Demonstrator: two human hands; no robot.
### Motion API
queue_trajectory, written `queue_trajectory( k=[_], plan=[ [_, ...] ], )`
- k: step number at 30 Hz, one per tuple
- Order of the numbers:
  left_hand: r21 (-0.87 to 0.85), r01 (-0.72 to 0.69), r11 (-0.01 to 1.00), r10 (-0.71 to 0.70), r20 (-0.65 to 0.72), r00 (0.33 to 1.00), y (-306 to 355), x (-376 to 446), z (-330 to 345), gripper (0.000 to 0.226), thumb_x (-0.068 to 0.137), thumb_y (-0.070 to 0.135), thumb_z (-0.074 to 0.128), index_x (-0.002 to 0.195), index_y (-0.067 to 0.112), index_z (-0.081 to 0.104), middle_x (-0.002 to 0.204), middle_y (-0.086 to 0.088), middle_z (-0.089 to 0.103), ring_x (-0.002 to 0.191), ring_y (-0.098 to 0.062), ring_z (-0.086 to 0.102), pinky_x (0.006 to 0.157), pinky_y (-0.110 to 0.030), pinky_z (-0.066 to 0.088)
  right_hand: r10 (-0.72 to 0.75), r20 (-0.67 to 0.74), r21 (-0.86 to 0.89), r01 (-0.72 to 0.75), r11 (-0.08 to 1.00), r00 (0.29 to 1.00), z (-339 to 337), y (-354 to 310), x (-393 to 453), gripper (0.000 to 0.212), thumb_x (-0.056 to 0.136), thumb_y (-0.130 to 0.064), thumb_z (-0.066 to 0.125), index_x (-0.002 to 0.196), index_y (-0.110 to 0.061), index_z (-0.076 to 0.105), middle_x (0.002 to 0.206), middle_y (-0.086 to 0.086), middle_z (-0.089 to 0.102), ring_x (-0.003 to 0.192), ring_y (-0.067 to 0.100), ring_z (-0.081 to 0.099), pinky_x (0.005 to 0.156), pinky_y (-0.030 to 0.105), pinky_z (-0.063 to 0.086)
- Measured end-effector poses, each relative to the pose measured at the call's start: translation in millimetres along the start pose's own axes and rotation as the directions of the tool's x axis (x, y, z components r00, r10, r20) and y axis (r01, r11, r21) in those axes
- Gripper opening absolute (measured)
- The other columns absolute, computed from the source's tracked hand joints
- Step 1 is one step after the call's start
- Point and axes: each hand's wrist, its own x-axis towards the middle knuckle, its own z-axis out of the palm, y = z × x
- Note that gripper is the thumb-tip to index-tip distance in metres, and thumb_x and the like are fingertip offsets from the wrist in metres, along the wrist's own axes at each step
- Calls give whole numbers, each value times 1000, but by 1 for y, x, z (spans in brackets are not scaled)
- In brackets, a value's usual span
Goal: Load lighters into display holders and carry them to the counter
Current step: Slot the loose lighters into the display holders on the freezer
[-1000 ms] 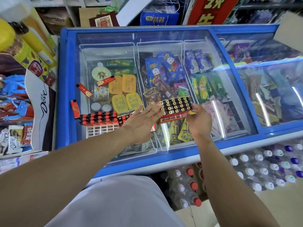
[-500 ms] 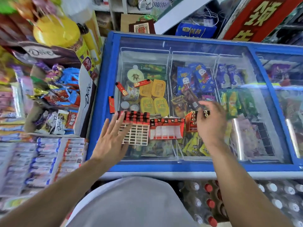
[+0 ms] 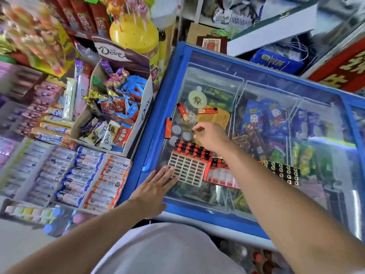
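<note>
A white grid holder (image 3: 187,171) lies on the freezer's glass lid, its far rows filled with red lighters (image 3: 189,149). My left hand (image 3: 156,186) is open, fingertips resting on the holder's near left corner. A red holder (image 3: 221,175) lies beside it, partly under my right forearm. A full holder of dark-topped lighters (image 3: 282,172) sits to the right. Three loose red lighters lie farther back: one (image 3: 168,127) on the blue frame, one (image 3: 182,112) and one (image 3: 207,111) on the glass. My right hand (image 3: 211,134) hovers just short of them, fingers loosely curled, holding nothing.
The blue-framed chest freezer (image 3: 158,123) holds ice creams under glass. A Dove chocolate display box (image 3: 145,113) and candy racks (image 3: 79,171) stand at the left. A yellow lollipop tub (image 3: 134,36) is behind them. Bottled drinks (image 3: 260,260) sit below the freezer's near edge.
My right hand let go of the full holder, now lying at the right, and reached left toward the loose lighters. My left hand moved onto the white holder's corner. The view swung left.
</note>
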Motion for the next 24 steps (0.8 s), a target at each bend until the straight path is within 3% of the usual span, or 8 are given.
queue_trajectory(
  k=[2,4,7,9,11,15,19,24],
  plan=[
    [-2,11,1000,-11,15,1000,2,-1,2,97,96,49,54,158,28,-18,158,1,-39,149,-22,-29,125,-44,-7,10,71,10,-11,1000,997,5,-9,16,32,94,-33,68,124,-22,65,126,-1,65,70,7,60,66,26,51],
    [-26,25,999,-25,19,1000,3,-1,5,98,96,47,55,157,29,-18,158,2,-39,150,-23,-26,125,-45,-5,1,123,15,-3,1000,992,6,-21,27,36,92,-35,70,124,-21,66,126,-2,65,102,14,65,86,27,49],
    [-38,32,999,-31,12,999,0,-1,7,98,95,47,56,157,31,-18,159,3,-38,150,-25,-27,125,-47,-6,-16,146,-30,21,999,989,12,-37,32,32,91,-33,72,121,-22,67,121,-3,67,107,15,64,86,26,47],
    [-33,38,999,-38,9,999,-2,-1,5,97,95,48,55,156,34,-19,159,5,-37,149,-26,-29,124,-49,-8,-46,58,-89,51,995,997,12,-46,23,27,93,-33,69,118,-26,68,120,-6,68,105,14,65,85,30,52],
    [-16,16,1000,-17,-57,998,-7,0,9,98,91,49,59,158,33,-10,163,3,-28,151,-30,-23,124,-50,-8,-102,-157,-77,91,993,982,10,-52,2,21,96,-31,64,116,-27,68,117,-8,69,104,11,63,82,29,53],
    [-2,-52,999,50,-264,963,-9,4,8,84,66,39,85,143,19,56,155,-8,44,148,-35,30,116,-50,17,-256,-567,34,333,942,783,11,-50,-77,12,95,-15,65,105,-14,71,99,-2,71,94,8,59,82,19,45],
    [-56,-80,995,51,-401,915,7,11,-3,66,64,24,90,125,12,68,135,-12,60,133,-33,47,110,-42,29,-237,-588,31,314,949,774,35,8,-146,9,93,-12,65,98,-12,73,92,-1,71,88,13,63,77,28,52],
    [3,-142,990,135,-331,934,25,20,-9,71,70,29,85,136,17,61,143,-8,54,136,-29,46,115,-38,29,-124,-618,-5,154,988,777,49,63,-193,9,89,-8,68,94,-15,72,90,-6,69,86,10,62,75,25,52]
  ],
)
